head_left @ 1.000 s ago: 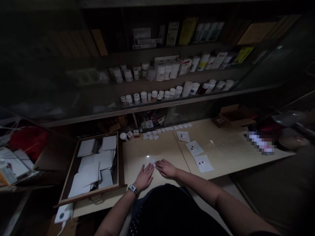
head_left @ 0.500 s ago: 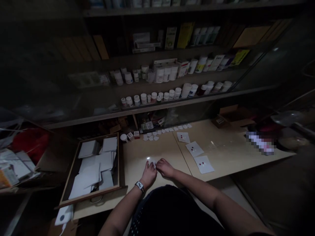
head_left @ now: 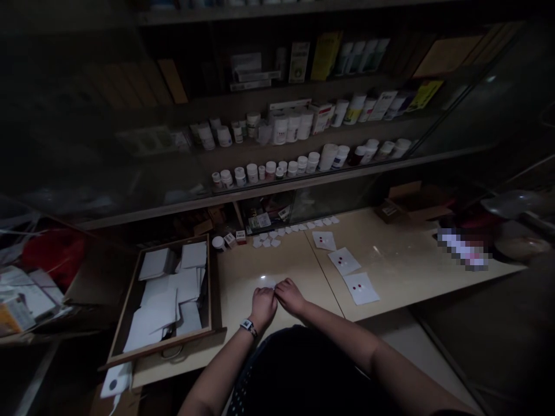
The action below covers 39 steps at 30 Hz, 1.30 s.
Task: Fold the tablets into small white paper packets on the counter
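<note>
Left hand: the left hand (head_left: 263, 306), a dark-strapped wristwatch (head_left: 248, 327) on its wrist, is narrow, its fingertips pinched on the small white paper square (head_left: 267, 282).
Right hand: the right hand (head_left: 289, 296) is narrow too, its fingertips meeting the left hand's at the same paper.
Held thing: the paper sits at the hands' 12 o'clock edge, partly hidden by the fingers, above the pale cream laminate worktop (head_left: 390, 260).
At 12 o'clock: a scattered row of small white paper squares (head_left: 269, 237) lies well beyond the hands.
At 2 o'clock: three white paper sheets with small red dots (head_left: 344, 261) lie in a diagonal line.
At 9 o'clock: an open wooden drawer (head_left: 165, 349) holds stacked white paper envelopes (head_left: 165, 294).
Beyond: white plastic medicine bottles (head_left: 252, 172) stand on glass shelves behind the worktop.
</note>
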Each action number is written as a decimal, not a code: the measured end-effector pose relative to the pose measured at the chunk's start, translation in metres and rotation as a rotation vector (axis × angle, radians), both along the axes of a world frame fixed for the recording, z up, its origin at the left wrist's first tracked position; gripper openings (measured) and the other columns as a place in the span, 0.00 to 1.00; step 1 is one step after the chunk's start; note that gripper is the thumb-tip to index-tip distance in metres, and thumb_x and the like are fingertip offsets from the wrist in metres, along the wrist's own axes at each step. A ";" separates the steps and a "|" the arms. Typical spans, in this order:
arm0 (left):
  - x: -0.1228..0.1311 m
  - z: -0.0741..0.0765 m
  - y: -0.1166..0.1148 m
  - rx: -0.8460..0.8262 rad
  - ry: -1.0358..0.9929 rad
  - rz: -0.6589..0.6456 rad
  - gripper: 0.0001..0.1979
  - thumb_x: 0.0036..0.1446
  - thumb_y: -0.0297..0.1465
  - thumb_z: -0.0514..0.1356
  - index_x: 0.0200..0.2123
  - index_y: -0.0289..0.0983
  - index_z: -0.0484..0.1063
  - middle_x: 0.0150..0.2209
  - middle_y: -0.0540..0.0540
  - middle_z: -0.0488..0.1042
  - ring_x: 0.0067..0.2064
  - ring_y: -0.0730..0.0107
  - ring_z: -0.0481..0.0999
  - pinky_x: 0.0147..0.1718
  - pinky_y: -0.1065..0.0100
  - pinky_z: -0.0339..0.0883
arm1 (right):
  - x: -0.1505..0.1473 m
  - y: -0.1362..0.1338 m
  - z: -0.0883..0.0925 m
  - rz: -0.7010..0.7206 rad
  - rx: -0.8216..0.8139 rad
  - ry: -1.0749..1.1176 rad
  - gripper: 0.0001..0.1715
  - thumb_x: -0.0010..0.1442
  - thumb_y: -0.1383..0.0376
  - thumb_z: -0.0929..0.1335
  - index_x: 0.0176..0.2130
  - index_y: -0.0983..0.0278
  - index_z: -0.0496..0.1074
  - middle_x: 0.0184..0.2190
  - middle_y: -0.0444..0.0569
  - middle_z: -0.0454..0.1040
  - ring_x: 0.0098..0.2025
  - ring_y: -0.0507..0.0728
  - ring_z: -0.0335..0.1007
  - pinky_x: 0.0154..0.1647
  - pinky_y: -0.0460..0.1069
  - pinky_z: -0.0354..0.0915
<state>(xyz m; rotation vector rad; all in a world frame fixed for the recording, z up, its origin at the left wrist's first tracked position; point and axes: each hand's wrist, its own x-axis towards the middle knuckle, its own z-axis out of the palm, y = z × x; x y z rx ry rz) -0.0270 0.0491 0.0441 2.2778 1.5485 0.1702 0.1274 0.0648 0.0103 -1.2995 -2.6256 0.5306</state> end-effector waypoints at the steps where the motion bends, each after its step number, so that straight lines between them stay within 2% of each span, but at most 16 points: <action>1: -0.001 0.000 0.001 0.004 -0.023 0.012 0.09 0.57 0.25 0.54 0.34 0.34 0.74 0.34 0.40 0.77 0.41 0.58 0.75 0.45 0.59 0.62 | -0.001 0.002 0.000 -0.008 -0.012 0.005 0.12 0.65 0.66 0.62 0.38 0.65 0.74 0.36 0.54 0.76 0.41 0.59 0.66 0.48 0.54 0.55; 6: -0.014 -0.011 -0.001 0.003 -0.195 0.015 0.13 0.58 0.26 0.52 0.41 0.37 0.75 0.39 0.41 0.78 0.42 0.60 0.75 0.43 0.62 0.67 | 0.000 0.007 -0.003 -0.072 -0.026 0.095 0.12 0.65 0.66 0.63 0.36 0.65 0.75 0.34 0.53 0.77 0.39 0.58 0.68 0.45 0.52 0.58; 8: -0.016 -0.017 -0.001 0.000 -0.273 0.073 0.15 0.59 0.26 0.51 0.46 0.38 0.74 0.42 0.42 0.78 0.44 0.62 0.75 0.45 0.62 0.68 | 0.001 0.008 -0.005 -0.089 -0.035 0.132 0.11 0.65 0.66 0.64 0.35 0.65 0.75 0.33 0.52 0.77 0.38 0.58 0.69 0.44 0.52 0.59; 11: -0.014 -0.026 -0.001 -0.012 -0.370 0.229 0.16 0.60 0.27 0.53 0.50 0.38 0.72 0.45 0.41 0.77 0.46 0.62 0.75 0.47 0.61 0.68 | 0.000 0.010 -0.006 -0.120 -0.067 0.193 0.11 0.64 0.67 0.64 0.36 0.64 0.76 0.34 0.52 0.77 0.38 0.57 0.70 0.42 0.50 0.61; 15: -0.007 -0.032 0.004 -0.079 -0.468 0.385 0.17 0.58 0.27 0.55 0.51 0.36 0.71 0.41 0.43 0.79 0.44 0.63 0.77 0.46 0.63 0.68 | -0.001 0.012 -0.004 -0.152 -0.104 0.246 0.11 0.63 0.68 0.64 0.41 0.64 0.76 0.36 0.52 0.77 0.40 0.57 0.70 0.42 0.49 0.62; 19: -0.004 -0.034 0.011 -0.152 -0.529 0.474 0.19 0.58 0.28 0.57 0.54 0.36 0.68 0.35 0.46 0.79 0.38 0.66 0.78 0.41 0.66 0.69 | -0.002 0.015 0.002 -0.205 -0.143 0.272 0.10 0.62 0.69 0.65 0.38 0.64 0.77 0.36 0.51 0.77 0.40 0.57 0.70 0.42 0.48 0.62; 29: 0.001 -0.024 0.020 -0.186 -0.435 0.491 0.21 0.57 0.24 0.55 0.55 0.37 0.65 0.32 0.48 0.77 0.36 0.67 0.76 0.38 0.69 0.67 | -0.008 0.023 0.004 -0.422 -0.246 0.236 0.08 0.59 0.69 0.67 0.30 0.65 0.75 0.32 0.50 0.75 0.35 0.55 0.69 0.35 0.46 0.60; 33: 0.003 -0.028 0.021 -0.089 -0.462 0.497 0.24 0.54 0.23 0.56 0.55 0.38 0.65 0.46 0.41 0.74 0.44 0.63 0.75 0.43 0.65 0.67 | -0.010 0.023 0.000 -0.429 -0.247 0.212 0.07 0.59 0.69 0.67 0.29 0.65 0.74 0.31 0.50 0.74 0.34 0.55 0.68 0.35 0.46 0.59; 35: 0.003 -0.028 0.022 -0.047 -0.464 0.471 0.23 0.53 0.23 0.56 0.53 0.38 0.67 0.50 0.39 0.71 0.48 0.61 0.73 0.46 0.62 0.67 | -0.011 0.022 -0.002 -0.426 -0.232 0.213 0.07 0.59 0.69 0.67 0.29 0.65 0.73 0.32 0.50 0.74 0.34 0.55 0.67 0.35 0.46 0.59; 39: -0.002 -0.023 0.025 -0.060 -0.428 0.337 0.17 0.53 0.22 0.56 0.47 0.37 0.71 0.47 0.41 0.71 0.48 0.62 0.72 0.48 0.63 0.65 | -0.011 0.018 -0.003 -0.447 -0.213 0.245 0.06 0.58 0.69 0.67 0.28 0.65 0.71 0.31 0.49 0.72 0.33 0.54 0.66 0.35 0.46 0.58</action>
